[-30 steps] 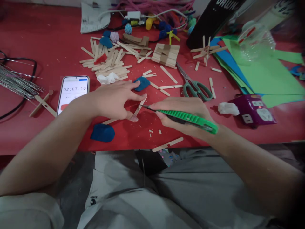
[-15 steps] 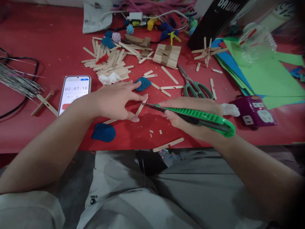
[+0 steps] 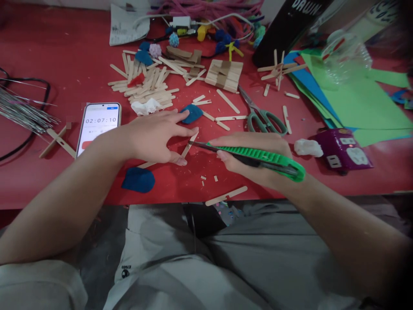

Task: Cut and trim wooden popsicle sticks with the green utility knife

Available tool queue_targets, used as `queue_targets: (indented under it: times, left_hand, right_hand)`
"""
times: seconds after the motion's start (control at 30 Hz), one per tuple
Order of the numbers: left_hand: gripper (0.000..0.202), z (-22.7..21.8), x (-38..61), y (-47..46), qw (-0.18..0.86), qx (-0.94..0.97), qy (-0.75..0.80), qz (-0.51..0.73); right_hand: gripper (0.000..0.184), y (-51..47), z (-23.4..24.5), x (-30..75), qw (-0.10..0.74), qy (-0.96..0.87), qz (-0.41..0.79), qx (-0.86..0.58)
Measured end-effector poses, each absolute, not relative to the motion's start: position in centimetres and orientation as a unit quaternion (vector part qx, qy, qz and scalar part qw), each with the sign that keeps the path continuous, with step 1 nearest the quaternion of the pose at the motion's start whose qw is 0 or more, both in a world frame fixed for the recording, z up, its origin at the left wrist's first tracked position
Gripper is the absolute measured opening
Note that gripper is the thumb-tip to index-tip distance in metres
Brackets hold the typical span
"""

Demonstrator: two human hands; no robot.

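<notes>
My left hand lies with fingers spread and pressed down on a wooden craft stick on the red table. My right hand is wrapped round a green utility knife. Its blade tip touches the stick just beside my left fingertips. Small wood chips lie under the knife, and another craft stick lies at the table's front edge.
A phone showing a timer lies left of my left hand. Blue clay lumps, a pile of craft sticks, scissors, a purple power strip, green and blue paper sheets and a wire bundle lie around.
The knife slid back to the right along the stick and then returned left a little. My left hand stayed pressed on the stick.
</notes>
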State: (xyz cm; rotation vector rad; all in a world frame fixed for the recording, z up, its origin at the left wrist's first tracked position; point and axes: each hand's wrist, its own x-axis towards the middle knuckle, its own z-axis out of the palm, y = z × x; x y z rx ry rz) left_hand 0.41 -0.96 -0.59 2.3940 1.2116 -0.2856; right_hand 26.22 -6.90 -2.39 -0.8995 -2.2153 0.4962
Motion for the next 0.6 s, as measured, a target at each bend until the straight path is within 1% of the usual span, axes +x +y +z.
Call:
queue_targets:
  times: [0.23,0.6]
  left_hand:
    - [0.083,-0.69,0.28,-1.01,0.21,0.871,0.433,-0.102]
    - [0.084,-0.73,0.32,-0.93,0.224,0.866,0.436,-0.097]
  right_hand:
    - [0.018,-7.01,-1.9,25.78,0.341,-0.855,0.194,-0.34]
    - [0.021,-6.93,-1.96,25.91,0.338,-0.857,0.2,-0.334]
